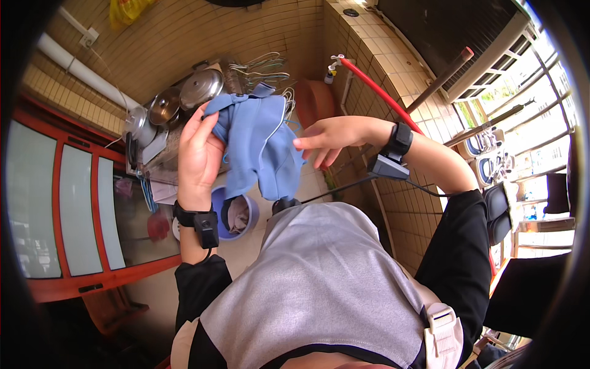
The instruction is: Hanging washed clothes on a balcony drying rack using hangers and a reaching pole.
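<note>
A blue garment (258, 143) with thin pale piping hangs in front of me, above the floor. My left hand (200, 147) grips it near its upper left corner, thumb over the cloth. At the garment's right edge is my right hand (327, 138), fingers spread and slightly bent; whether a fingertip touches the cloth I cannot tell. A bit of blue hanger (292, 123) shows beside the cloth. Below on the floor stands a purple-blue bucket (254, 214) with pale and dark cloth (238, 215) inside.
Metal pots with lids (201, 88) and several wire hangers (262, 69) lie on a counter beyond the garment. An orange-brown basin (315, 104) stands by the tiled wall. A red pole (378, 92) slants at right, near shoes (488, 143) by the window bars. Red-framed sliding doors (94, 203) are at left.
</note>
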Available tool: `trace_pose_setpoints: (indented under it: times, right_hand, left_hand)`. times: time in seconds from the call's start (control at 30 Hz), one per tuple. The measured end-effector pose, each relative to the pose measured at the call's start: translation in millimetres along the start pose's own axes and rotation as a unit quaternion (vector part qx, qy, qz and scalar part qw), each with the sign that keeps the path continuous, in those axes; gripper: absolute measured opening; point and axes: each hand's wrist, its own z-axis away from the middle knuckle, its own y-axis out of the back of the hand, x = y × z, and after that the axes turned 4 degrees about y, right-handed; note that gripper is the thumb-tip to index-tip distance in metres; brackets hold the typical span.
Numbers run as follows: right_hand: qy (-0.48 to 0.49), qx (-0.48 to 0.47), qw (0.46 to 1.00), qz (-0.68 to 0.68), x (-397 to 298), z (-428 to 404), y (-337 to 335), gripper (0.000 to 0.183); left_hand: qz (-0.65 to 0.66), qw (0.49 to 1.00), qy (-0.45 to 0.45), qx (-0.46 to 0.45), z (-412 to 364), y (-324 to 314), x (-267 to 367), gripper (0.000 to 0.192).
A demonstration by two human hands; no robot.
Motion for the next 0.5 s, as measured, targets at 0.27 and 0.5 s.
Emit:
trace_pose_setpoints:
  times: [0.27,0.5]
  right_hand:
    - [0.153,0.041,0.907,-0.389,-21.2,-39.9,-14.8,0.046]
    - [0.216,0.086,0.900,-0.370,-31.9,-49.4,-28.1,0.036]
  left_hand:
    - [-0.087,0.993,0.076,-0.027,24.1,11.8,-10.2,0.018]
    - [-0.329,0.909,0.155,-0.202,54.2,35.9,-4.1,0.020]
